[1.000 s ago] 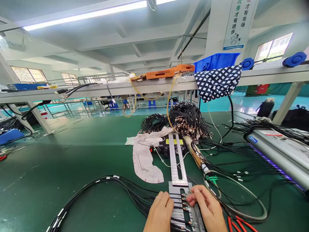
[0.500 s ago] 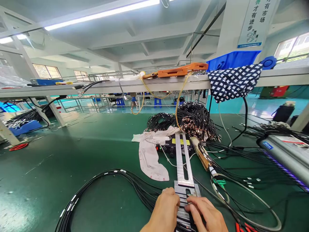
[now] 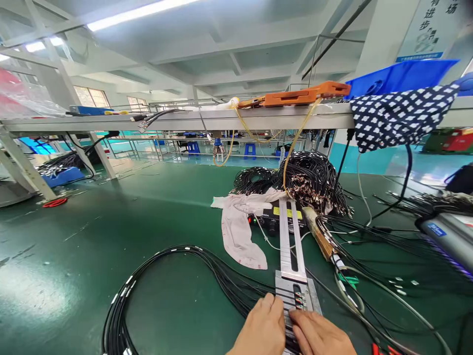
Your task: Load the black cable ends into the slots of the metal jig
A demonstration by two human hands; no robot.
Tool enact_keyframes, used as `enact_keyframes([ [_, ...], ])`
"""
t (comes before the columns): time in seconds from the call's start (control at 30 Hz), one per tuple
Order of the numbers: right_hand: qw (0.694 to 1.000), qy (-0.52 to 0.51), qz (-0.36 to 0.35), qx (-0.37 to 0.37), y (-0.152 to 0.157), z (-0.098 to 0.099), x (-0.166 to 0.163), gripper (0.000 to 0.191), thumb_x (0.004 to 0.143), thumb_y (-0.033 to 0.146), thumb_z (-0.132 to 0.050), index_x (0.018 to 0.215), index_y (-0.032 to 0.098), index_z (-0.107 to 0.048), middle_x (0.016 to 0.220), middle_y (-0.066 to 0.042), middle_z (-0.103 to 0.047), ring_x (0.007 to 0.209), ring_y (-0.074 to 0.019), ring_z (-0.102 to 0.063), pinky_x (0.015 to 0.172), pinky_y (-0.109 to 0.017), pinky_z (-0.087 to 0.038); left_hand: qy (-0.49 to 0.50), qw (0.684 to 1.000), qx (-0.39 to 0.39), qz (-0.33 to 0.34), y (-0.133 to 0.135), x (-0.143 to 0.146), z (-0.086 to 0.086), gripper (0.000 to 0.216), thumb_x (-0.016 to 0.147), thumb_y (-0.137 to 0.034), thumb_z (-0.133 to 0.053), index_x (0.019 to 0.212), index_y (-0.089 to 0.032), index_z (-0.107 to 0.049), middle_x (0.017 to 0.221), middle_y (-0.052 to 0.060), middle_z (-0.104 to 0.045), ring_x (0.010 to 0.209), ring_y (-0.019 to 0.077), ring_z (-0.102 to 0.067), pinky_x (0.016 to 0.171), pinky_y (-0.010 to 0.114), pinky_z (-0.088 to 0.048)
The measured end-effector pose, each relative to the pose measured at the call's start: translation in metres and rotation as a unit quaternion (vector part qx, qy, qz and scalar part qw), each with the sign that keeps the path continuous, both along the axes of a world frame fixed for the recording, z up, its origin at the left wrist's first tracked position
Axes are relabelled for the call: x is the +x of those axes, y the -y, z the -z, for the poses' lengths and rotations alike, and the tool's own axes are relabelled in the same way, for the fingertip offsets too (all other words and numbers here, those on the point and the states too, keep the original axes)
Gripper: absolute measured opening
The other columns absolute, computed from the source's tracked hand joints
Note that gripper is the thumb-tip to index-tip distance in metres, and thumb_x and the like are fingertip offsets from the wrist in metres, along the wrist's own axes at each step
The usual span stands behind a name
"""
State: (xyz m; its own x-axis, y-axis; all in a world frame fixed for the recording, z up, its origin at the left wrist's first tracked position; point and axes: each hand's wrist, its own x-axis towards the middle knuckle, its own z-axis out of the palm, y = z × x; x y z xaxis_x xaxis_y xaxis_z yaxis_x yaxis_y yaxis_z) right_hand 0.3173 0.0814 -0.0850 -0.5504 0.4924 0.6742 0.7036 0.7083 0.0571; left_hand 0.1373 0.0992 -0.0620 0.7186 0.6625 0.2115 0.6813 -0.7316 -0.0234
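My left hand (image 3: 263, 328) and my right hand (image 3: 318, 334) rest side by side on a grooved metal fixture (image 3: 296, 295) at the bottom of the view. Small cable connectors (image 3: 298, 299) lie in the fixture's slots just beyond my fingertips. A bundle of black cables (image 3: 177, 261) loops from the fixture out to the left over the green mat (image 3: 111, 222). Both hands press flat on the fixture and cable ends, fingers together; I cannot see a grip. A long slotted metal bar (image 3: 289, 241) extends from the fixture away from me.
A white cloth (image 3: 240, 227) lies left of the bar. A black control box (image 3: 277, 217) and a wooden-handled tool (image 3: 320, 236) sit behind it. A heap of black cables (image 3: 306, 182) is farther back. An overhead shelf (image 3: 221, 120) carries orange tools, a blue bin and a dotted cloth.
The view has tilted up and shifted, so my hands sit lower in the frame. They stay on the fixture, drawn slightly nearer to me.
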Motion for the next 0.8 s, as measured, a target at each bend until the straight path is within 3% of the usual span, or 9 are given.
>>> enact_keyframes([
  [0.1,0.996,-0.03,0.001,-0.086,0.002,-0.005,-0.001,0.028,0.099,0.016,-0.032,0.107,0.015,-0.059,0.087,-0.008,-0.072,0.077,-0.0178,-0.07,0.071,-0.025,-0.055,-0.045,0.997,-0.063,0.011,0.001,-0.007,-0.007,0.03,0.085,-0.007,-0.052,0.112,0.0,-0.061,0.102,0.017,-0.063,0.094,0.0293,-0.058,0.081,0.038,-0.053],
  [0.23,0.961,-0.188,0.013,-0.204,0.005,-0.002,0.001,0.026,0.1,0.025,-0.038,0.109,0.02,-0.062,0.091,-0.004,-0.074,0.082,-0.0157,-0.071,0.074,-0.021,-0.054,0.087,0.98,-0.18,-0.024,0.001,-0.019,-0.029,0.035,0.083,0.0,-0.048,0.114,-0.01,-0.062,0.106,0.012,-0.063,0.096,0.024,-0.058,0.086,0.035,-0.05],
  [0.3,0.912,-0.295,0.027,-0.283,0.007,0.0,0.002,0.028,0.1,0.033,-0.04,0.11,0.021,-0.063,0.097,-0.004,-0.075,0.09,-0.0164,-0.07,0.081,-0.021,-0.053,0.169,0.958,-0.225,-0.054,0.002,-0.024,-0.039,0.034,0.084,0.002,-0.047,0.11,-0.015,-0.063,0.107,0.009,-0.063,0.097,0.0214,-0.057,0.088,0.033,-0.048],
  [0.4,0.807,-0.445,0.043,-0.385,0.007,0.0,0.002,0.04,0.097,0.049,-0.041,0.108,0.019,-0.065,0.099,-0.008,-0.074,0.092,-0.0207,-0.07,0.085,-0.027,-0.053,0.205,0.938,-0.264,-0.087,0.003,-0.029,-0.049,0.018,0.084,-0.003,-0.057,0.094,-0.014,-0.067,0.099,0.006,-0.064,0.097,0.0205,-0.056,0.093,0.034,-0.043],
  [0.47,0.745,-0.526,0.047,-0.408,0.004,-0.001,0.003,0.049,0.093,0.059,-0.044,0.104,0.017,-0.066,0.094,-0.011,-0.074,0.086,-0.023,-0.07,0.083,-0.031,-0.054,0.199,0.928,-0.298,-0.103,0.002,-0.031,-0.052,0.012,0.081,-0.004,-0.064,0.085,-0.015,-0.069,0.093,0.004,-0.065,0.096,0.0193,-0.056,0.096,0.034,-0.039],
  [0.57,0.684,-0.596,0.042,-0.42,-0.002,-0.001,0.005,0.055,0.086,0.066,-0.052,0.1,0.015,-0.067,0.085,-0.012,-0.074,0.076,-0.0236,-0.068,0.076,-0.034,-0.055,0.201,0.905,-0.348,-0.137,-0.002,-0.031,-0.055,0.013,0.079,-0.005,-0.066,0.082,-0.017,-0.07,0.09,0.001,-0.064,0.094,0.0171,-0.056,0.091,0.03,-0.04],
  [0.8,0.634,-0.648,0.029,-0.421,-0.005,-0.012,-0.001,0.054,0.079,0.067,-0.061,0.092,0.015,-0.066,0.074,-0.011,-0.073,0.065,-0.0194,-0.065,0.068,-0.031,-0.053,0.189,0.896,-0.378,-0.137,-0.007,-0.031,-0.058,0.009,0.08,-0.01,-0.063,0.083,-0.017,-0.068,0.093,0.001,-0.061,0.096,0.0178,-0.054,0.087,0.027,-0.039],
])
